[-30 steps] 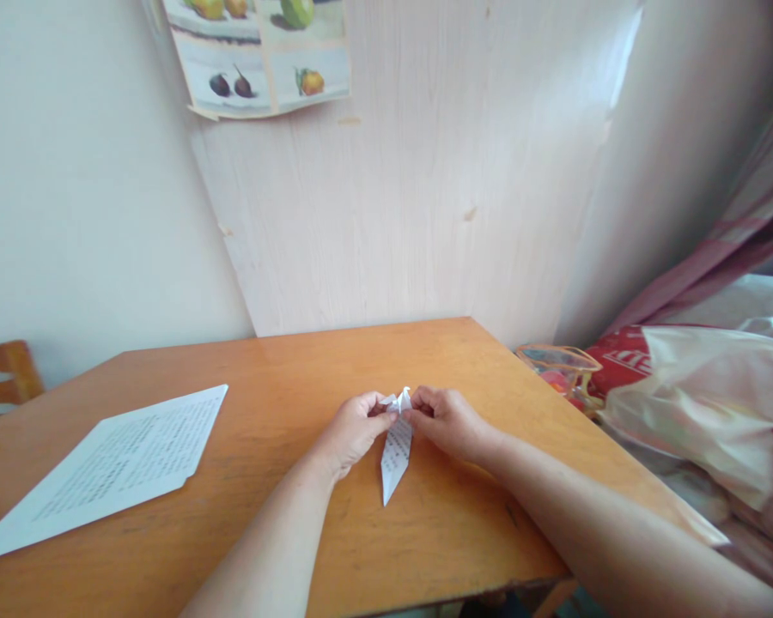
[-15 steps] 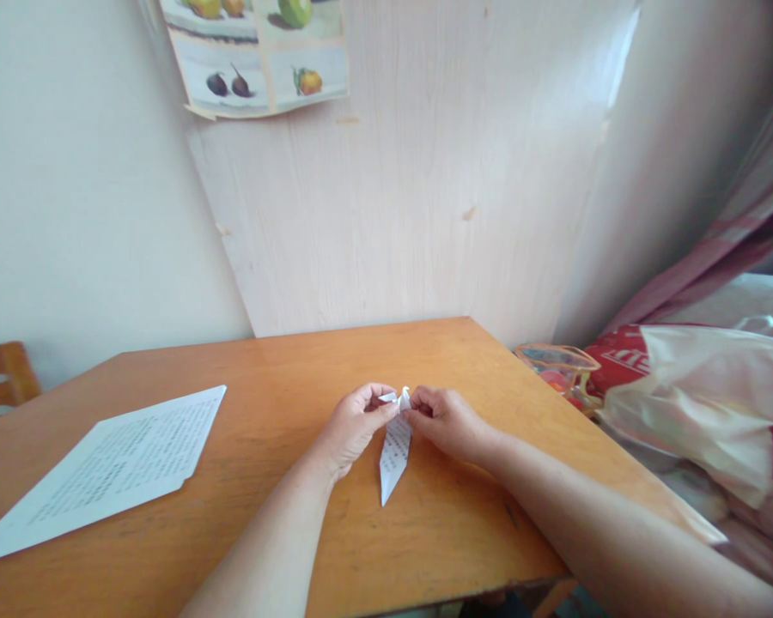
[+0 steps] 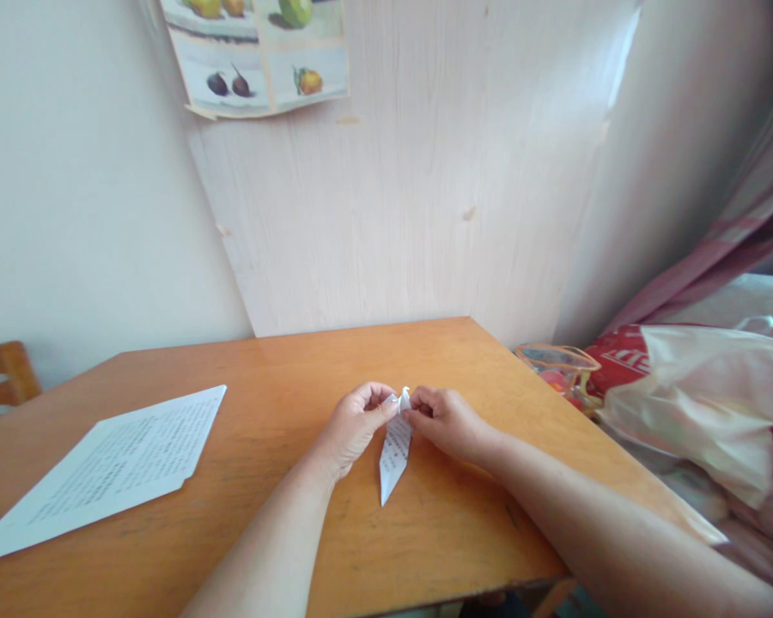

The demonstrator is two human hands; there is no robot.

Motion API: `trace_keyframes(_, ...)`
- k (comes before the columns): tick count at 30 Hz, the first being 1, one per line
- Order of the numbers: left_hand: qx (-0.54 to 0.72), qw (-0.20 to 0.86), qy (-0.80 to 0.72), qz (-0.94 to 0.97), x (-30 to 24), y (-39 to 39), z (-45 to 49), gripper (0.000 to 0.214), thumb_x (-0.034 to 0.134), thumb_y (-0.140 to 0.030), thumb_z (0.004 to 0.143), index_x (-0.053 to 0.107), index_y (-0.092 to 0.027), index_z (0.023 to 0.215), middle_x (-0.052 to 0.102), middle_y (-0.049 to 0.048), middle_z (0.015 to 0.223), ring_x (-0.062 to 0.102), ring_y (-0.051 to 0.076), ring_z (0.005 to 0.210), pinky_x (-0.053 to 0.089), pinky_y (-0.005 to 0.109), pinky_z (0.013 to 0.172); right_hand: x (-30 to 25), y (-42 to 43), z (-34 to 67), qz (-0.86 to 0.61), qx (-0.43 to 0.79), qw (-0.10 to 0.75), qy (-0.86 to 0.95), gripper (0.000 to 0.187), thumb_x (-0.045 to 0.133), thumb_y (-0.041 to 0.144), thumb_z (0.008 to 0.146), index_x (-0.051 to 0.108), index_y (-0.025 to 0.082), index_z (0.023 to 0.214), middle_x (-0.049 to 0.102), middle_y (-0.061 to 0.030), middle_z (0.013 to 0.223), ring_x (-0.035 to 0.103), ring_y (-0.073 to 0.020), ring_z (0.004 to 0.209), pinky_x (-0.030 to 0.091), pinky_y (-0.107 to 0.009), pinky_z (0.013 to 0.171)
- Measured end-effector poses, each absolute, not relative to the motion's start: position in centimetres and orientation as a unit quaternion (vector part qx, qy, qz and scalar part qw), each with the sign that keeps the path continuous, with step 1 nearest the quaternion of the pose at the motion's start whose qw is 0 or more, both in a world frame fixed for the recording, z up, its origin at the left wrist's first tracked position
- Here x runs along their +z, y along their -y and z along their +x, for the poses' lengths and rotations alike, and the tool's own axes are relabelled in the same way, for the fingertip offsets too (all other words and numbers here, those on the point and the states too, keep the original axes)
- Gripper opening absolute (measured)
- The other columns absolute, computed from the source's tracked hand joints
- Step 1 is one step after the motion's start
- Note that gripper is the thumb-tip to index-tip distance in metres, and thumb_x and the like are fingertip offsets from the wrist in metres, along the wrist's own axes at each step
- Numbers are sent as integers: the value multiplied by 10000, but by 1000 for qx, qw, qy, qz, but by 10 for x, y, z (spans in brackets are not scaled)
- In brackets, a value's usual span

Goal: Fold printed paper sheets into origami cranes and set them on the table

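Note:
A small folded piece of printed white paper [image 3: 394, 455] stands on the orange wooden table [image 3: 283, 369], its narrow point toward me. My left hand [image 3: 356, 425] pinches its upper end from the left with curled fingers. My right hand [image 3: 447, 422] pinches the same upper end from the right, fingers closed. The two hands almost touch at the top fold.
A printed sheet [image 3: 109, 468] lies flat on the table's left. A wooden chair back [image 3: 3, 373] shows at far left. Right of the table sit a clear container [image 3: 557, 369] and plastic bags [image 3: 702, 403]. A wall panel with a fruit poster [image 3: 258, 51] stands behind.
The hands and folded paper stay in place; my left fingers have shifted slightly at the top fold.

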State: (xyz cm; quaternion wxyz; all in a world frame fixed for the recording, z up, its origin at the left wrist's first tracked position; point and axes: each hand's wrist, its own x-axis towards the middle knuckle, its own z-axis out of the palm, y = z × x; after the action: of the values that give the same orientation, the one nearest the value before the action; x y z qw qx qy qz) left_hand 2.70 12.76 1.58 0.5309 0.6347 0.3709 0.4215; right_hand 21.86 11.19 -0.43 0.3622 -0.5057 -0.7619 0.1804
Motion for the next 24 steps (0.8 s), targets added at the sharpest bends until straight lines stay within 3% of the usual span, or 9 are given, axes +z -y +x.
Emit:
trace_keyframes(4, 412, 542, -371, 632, 18, -127, 27, 236, 714, -333, 799, 664, -184, 976, 681, 22, 949, 591, 182, 916, 425, 299, 866, -3, -111, 218, -510, 188, 363, 757, 188, 567, 313, 902, 569, 193, 758, 561, 40, 656, 483, -105, 592, 305, -224, 539)
trace_keyframes(10, 450, 509, -398, 616, 22, -127, 26, 122, 614, -303, 804, 644, -192, 846, 662, 11, 834, 571, 185, 856, 402, 305, 844, 2, -110, 216, -509, 177, 410, 736, 116, 658, 298, 827, 606, 197, 804, 611, 11, 769, 536, -132, 691, 366, -235, 604)
trace_keyframes(24, 433, 545, -404, 593, 19, -128, 28, 184, 679, -359, 775, 660, -184, 722, 653, 2, 743, 550, 174, 764, 386, 300, 769, 7, -105, 203, -469, 180, 445, 741, 83, 659, 279, 856, 609, 213, 852, 611, 5, 809, 564, -150, 765, 419, -259, 700)
